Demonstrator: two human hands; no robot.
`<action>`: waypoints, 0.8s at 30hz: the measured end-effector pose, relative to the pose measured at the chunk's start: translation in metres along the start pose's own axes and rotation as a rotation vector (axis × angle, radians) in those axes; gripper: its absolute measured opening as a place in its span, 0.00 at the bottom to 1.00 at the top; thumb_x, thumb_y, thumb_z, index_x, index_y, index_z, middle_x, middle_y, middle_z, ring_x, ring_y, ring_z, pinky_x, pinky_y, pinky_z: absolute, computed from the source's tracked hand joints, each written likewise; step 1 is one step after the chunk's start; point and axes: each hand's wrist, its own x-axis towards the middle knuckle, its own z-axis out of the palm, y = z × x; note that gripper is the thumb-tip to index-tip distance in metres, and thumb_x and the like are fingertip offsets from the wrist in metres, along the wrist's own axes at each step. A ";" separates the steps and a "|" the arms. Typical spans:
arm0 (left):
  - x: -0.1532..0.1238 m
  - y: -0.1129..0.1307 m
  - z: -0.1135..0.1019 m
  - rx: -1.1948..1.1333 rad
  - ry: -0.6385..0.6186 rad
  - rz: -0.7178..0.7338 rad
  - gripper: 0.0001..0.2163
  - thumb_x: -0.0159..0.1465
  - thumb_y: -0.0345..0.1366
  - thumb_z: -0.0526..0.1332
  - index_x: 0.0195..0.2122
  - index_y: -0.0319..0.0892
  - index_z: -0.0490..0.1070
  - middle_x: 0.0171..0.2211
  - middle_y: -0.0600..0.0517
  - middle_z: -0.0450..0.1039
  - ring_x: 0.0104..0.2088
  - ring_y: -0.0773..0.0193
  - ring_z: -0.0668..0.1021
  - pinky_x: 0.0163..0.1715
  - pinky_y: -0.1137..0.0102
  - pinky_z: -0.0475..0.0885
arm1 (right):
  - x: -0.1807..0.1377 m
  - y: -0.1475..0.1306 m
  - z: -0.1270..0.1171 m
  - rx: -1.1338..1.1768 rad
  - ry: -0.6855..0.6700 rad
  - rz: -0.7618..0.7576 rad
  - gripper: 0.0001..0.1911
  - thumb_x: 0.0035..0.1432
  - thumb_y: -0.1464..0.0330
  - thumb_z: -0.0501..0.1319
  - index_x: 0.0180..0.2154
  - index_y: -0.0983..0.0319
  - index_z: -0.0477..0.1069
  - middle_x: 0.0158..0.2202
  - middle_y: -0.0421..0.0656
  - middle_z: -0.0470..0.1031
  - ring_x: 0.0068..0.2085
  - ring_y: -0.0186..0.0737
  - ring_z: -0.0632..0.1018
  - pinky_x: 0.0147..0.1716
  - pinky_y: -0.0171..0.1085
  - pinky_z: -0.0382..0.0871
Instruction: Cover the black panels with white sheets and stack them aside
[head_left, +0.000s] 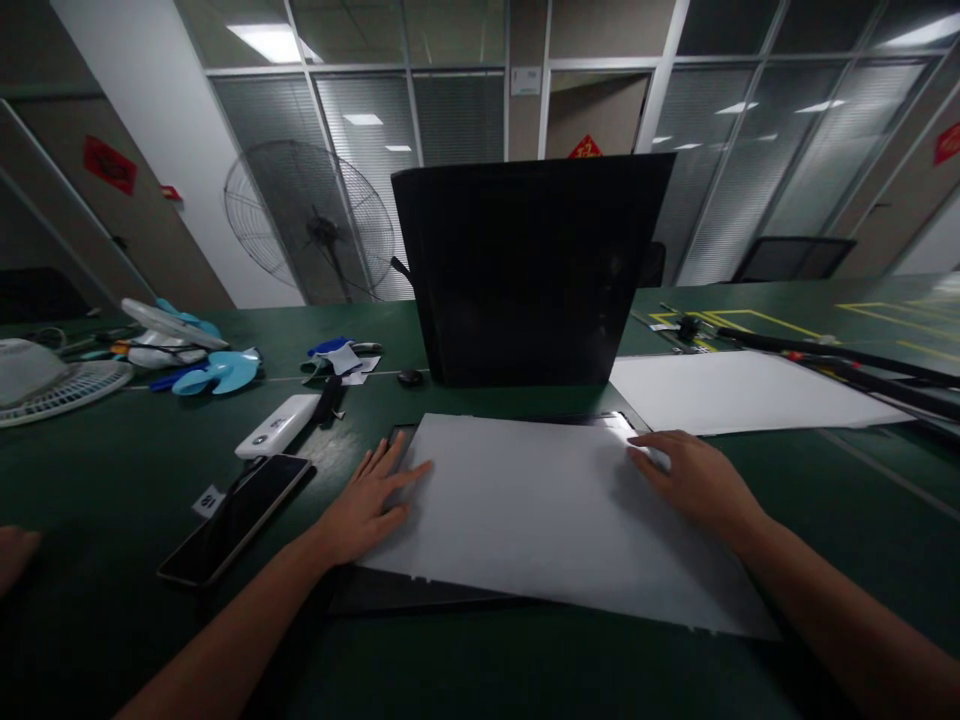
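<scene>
A large white sheet (517,500) lies askew over a thin dark panel (420,592), whose edges show at the back and front left. The sheet's right front corner sticks out past the panel. My left hand (367,505) rests on the left edge of the sheet, fingers spread. At the sheet's back right corner is my right hand (694,478), thumb and fingers drawn together. A small white piece (658,458) shows between those fingers; whether it belongs to the sheet I cannot tell.
Behind the sheet stands a big black panel (532,270). A second white sheet (750,390) lies at right beside black rods (847,360). Left are a phone (236,520), a white device (279,425), blue fan blades (221,372) and another person's hand (15,555).
</scene>
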 end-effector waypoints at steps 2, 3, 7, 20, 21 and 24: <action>0.002 0.003 -0.003 -0.003 0.015 -0.047 0.23 0.70 0.47 0.57 0.67 0.57 0.65 0.76 0.54 0.33 0.73 0.36 0.46 0.67 0.37 0.49 | 0.006 0.019 0.001 0.019 -0.018 -0.008 0.27 0.68 0.52 0.50 0.51 0.59 0.79 0.53 0.49 0.77 0.53 0.54 0.77 0.56 0.56 0.71; 0.003 0.005 -0.004 -0.007 0.035 -0.084 0.22 0.70 0.47 0.56 0.64 0.55 0.69 0.76 0.54 0.38 0.72 0.37 0.50 0.67 0.38 0.52 | 0.008 0.027 0.002 0.033 -0.032 -0.033 0.26 0.68 0.53 0.50 0.52 0.59 0.79 0.54 0.49 0.77 0.53 0.52 0.77 0.57 0.54 0.70; 0.007 0.013 -0.007 0.032 0.119 -0.186 0.18 0.68 0.51 0.57 0.49 0.47 0.81 0.72 0.51 0.54 0.70 0.39 0.60 0.67 0.42 0.57 | 0.012 0.042 0.012 0.097 -0.097 -0.159 0.25 0.68 0.56 0.52 0.58 0.59 0.74 0.60 0.44 0.73 0.61 0.44 0.73 0.65 0.45 0.64; 0.003 0.032 -0.010 0.099 0.054 -0.189 0.24 0.64 0.38 0.57 0.63 0.48 0.69 0.71 0.49 0.57 0.70 0.38 0.61 0.66 0.42 0.59 | 0.018 0.039 0.031 0.038 0.002 -0.103 0.30 0.67 0.50 0.54 0.60 0.62 0.72 0.62 0.48 0.70 0.69 0.52 0.61 0.71 0.56 0.47; 0.003 0.031 -0.009 0.095 0.044 -0.189 0.24 0.65 0.39 0.57 0.63 0.49 0.69 0.71 0.49 0.57 0.70 0.39 0.60 0.67 0.42 0.59 | 0.018 0.036 0.029 0.028 0.006 -0.084 0.30 0.67 0.50 0.54 0.59 0.62 0.72 0.62 0.48 0.70 0.69 0.52 0.62 0.71 0.56 0.49; 0.002 0.025 -0.007 0.059 0.041 -0.182 0.25 0.67 0.45 0.57 0.65 0.47 0.67 0.72 0.48 0.56 0.71 0.40 0.58 0.68 0.44 0.58 | 0.014 0.027 0.025 -0.004 0.028 0.007 0.31 0.67 0.49 0.53 0.58 0.63 0.74 0.62 0.53 0.70 0.63 0.57 0.70 0.64 0.56 0.62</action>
